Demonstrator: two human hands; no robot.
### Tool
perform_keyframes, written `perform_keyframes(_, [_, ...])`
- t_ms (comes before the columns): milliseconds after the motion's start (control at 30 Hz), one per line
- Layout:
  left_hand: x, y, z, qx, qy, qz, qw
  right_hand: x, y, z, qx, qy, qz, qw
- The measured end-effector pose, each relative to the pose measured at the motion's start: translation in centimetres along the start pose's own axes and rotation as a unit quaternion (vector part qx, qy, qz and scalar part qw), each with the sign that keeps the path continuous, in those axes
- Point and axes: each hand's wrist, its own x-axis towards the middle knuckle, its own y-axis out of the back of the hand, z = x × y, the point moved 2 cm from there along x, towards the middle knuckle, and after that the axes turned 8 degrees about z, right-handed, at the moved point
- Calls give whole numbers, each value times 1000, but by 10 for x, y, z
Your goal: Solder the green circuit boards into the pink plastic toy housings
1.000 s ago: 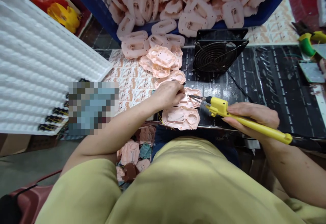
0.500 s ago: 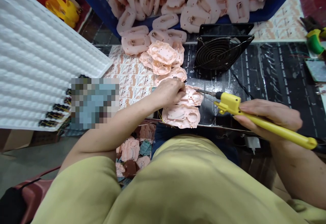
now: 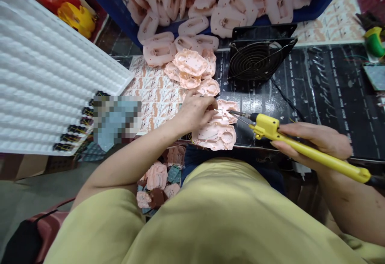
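My right hand point(image 3: 319, 140) is wrapped round the handle of a yellow soldering iron point(image 3: 267, 126) with a thin feed tube along its front. The iron's tip reaches the right part of a pink plastic casing half point(image 3: 230, 105) on the bench. My left hand point(image 3: 195, 111) lies over the left part of that casing, fingers bent and drawn together. Whatever the fingertips pinch is hidden. A second pink casing half point(image 3: 215, 136), with a round speaker-like grille, lies nearer me at the bench edge, just below the left hand.
Behind the hands, more pink casings point(image 3: 192, 62) are piled before a blue crate point(image 3: 319, 13) full of similar parts. A black fan point(image 3: 255, 59) stands right of the pile. White foam sheet point(image 3: 60, 67) with black components is at left; pliers point(image 3: 374, 41) lie far right.
My left hand has shifted slightly left and its fingers have loosened a little. The soldering iron has moved slightly left and down, its tip further over the casing. The view has shifted slightly.
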Motion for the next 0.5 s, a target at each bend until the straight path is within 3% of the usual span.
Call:
perform_keyframes(233, [1,-9,6,89,-67,24,994,1,-10,-2,107,41,7,993])
perform_keyframes(500, [2,-9,10,141,-107,39,983,13,-16,-7,100,62,-33,993])
